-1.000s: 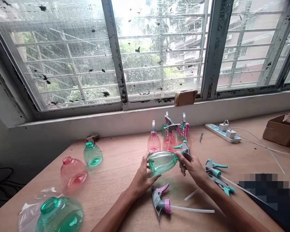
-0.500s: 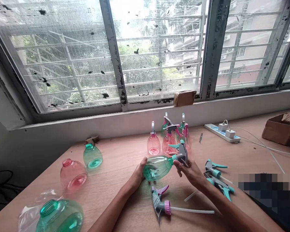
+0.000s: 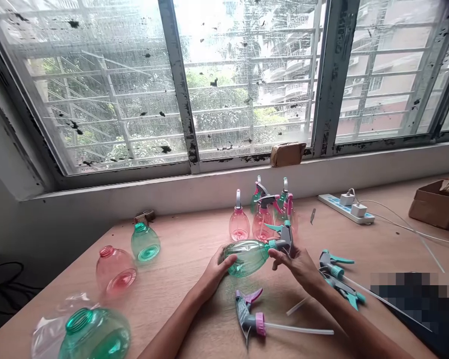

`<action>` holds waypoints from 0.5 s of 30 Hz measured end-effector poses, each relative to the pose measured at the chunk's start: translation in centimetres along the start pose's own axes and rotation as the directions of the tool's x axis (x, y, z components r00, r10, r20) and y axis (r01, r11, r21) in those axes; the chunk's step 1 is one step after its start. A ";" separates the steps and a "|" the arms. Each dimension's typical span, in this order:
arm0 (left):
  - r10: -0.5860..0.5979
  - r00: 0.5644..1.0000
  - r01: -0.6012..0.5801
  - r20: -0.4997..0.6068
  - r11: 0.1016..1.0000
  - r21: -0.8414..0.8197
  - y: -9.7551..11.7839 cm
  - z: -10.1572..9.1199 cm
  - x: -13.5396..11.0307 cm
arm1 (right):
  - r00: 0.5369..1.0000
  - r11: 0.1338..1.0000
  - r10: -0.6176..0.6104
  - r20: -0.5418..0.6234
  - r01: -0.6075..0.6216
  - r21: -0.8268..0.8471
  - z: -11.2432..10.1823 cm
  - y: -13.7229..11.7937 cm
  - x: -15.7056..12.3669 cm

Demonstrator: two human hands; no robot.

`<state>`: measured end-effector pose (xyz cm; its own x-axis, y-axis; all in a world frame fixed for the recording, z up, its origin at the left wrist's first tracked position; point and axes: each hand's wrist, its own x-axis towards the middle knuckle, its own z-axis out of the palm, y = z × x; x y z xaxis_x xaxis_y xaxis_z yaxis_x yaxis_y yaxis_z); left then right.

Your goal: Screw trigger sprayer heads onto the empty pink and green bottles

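Note:
A clear green spray bottle [image 3: 247, 256] lies sideways between my hands above the wooden table [image 3: 179, 299]. My left hand [image 3: 216, 270] cups its round bottom end, fingers wrapped on it. My right hand [image 3: 297, 263] pinches the neck where a grey and teal trigger sprayer [image 3: 284, 238] sits on the bottle. Just in front of my hands lies a loose grey and pink sprayer [image 3: 250, 314] with its long white tube.
Several finished pink and green spray bottles [image 3: 264, 212] stand behind my hands. Empty bottles lie at left: pink [image 3: 115, 270], green [image 3: 145, 243], and a large green one [image 3: 95, 334] near a plastic bag. Teal sprayers [image 3: 338, 279] lie at right, with a power strip [image 3: 346, 207] and cardboard box [image 3: 436, 204].
The bottle has been turned and lowered a little between my hands, staying on its side. My left hand slid to the bottom end; my right stays at the sprayer neck.

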<state>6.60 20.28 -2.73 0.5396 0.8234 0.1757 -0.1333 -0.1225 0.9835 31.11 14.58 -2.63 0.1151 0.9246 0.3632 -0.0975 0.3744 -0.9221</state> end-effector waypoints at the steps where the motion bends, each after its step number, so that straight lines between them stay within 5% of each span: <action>1: 0.007 1.000 -0.007 0.010 1.000 -0.003 0.1 0.0 0.0 | 1.000 1.000 0.009 -0.005 -0.009 0.013 0.0 -0.1 0.0; 15: -0.033 0.995 0.052 0.097 0.978 -0.203 0.5 -0.3 -0.3 | 0.998 0.993 0.058 -0.006 -0.057 0.104 -0.1 -0.2 0.0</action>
<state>6.13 20.15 -2.27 0.6217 0.7694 0.1468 -0.2711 0.0356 0.9619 31.20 14.56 -2.46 0.1155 0.9444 0.3080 -0.2060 0.3261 -0.9226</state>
